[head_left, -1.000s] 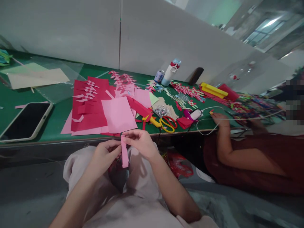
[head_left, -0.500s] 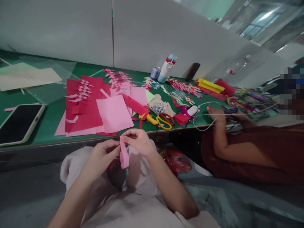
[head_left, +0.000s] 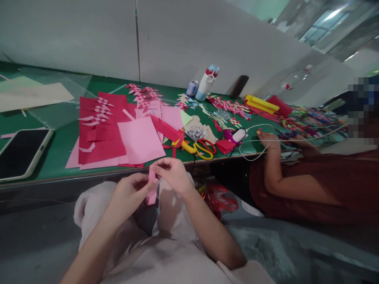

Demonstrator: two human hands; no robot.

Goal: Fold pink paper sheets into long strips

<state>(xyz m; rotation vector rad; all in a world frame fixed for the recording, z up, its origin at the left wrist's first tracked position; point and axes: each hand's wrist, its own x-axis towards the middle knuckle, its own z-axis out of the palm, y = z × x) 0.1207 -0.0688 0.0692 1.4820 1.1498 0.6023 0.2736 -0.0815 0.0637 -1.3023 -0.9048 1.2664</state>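
Note:
Over my lap, just in front of the table edge, a pink paper strip [head_left: 152, 197] hangs folded downward. My right hand [head_left: 171, 173] pinches its upper end between thumb and fingertips. Closed on the strip's middle from the left is my left hand [head_left: 132, 193], its thumb laid across the front and the other fingers partly hidden behind. Beyond the hands a square pink sheet [head_left: 141, 140] rests over red paper [head_left: 102, 148]. Several woven red-and-pink paper pieces [head_left: 102, 110] lie on that red paper.
Yellow-handled scissors [head_left: 203, 152] lie near the edge of the green table [head_left: 56, 157], a phone [head_left: 23, 152] at left. A bottle [head_left: 207, 85] and a can [head_left: 192, 88] stand at the back. To the right, a co-worker's hand [head_left: 269, 141] works beside a white cable.
My left thumb has moved right across the front of the pink strip, and the hanging loop looks flatter. My right hand keeps its pinch at the top. The view has shifted slightly.

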